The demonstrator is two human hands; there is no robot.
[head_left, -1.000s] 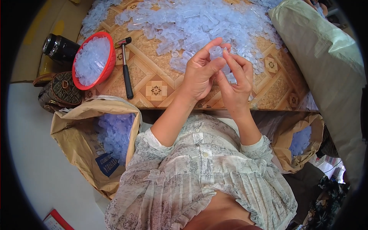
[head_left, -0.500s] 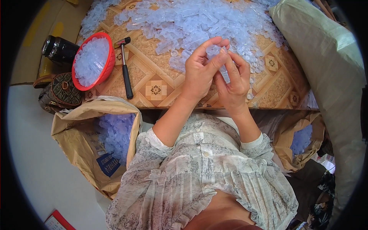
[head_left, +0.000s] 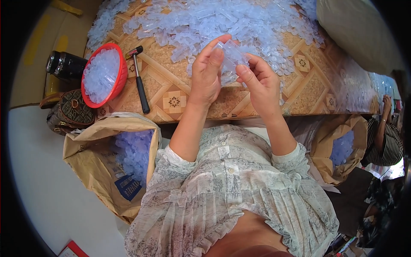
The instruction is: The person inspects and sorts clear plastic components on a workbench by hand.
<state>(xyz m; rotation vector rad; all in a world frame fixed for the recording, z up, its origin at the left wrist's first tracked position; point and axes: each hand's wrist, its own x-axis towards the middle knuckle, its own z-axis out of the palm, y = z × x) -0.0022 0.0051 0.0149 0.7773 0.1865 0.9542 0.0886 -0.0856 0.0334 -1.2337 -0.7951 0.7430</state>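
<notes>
Parquet-patterned and partly bare, the surface (head_left: 162, 79) before you carries a heap of clear plastic pieces (head_left: 205, 23) just beyond both grips, presumably to save a long reach. Your left grip (head_left: 207, 75) is narrow, its thumb pressed against clear tubular plastic (head_left: 233, 55); your right grip (head_left: 263, 88) pinches the same plastic between thumb and fingertips. So it sits between the two grips, above the surface, likely to steady it from both sides; how many pieces are held, you cannot tell. Left of your left grip lie a black-handled hammer (head_left: 139, 81) and, farther out, a red plastic bowl (head_left: 123, 75) filled with similar pieces, perhaps set aside to leave your forearms room. Nearer you, a brown paper sack (head_left: 96, 171) gapes left of the left grip and a second paper sack (head_left: 322, 139) right of the right one, both holding bluish clear plastic.
</notes>
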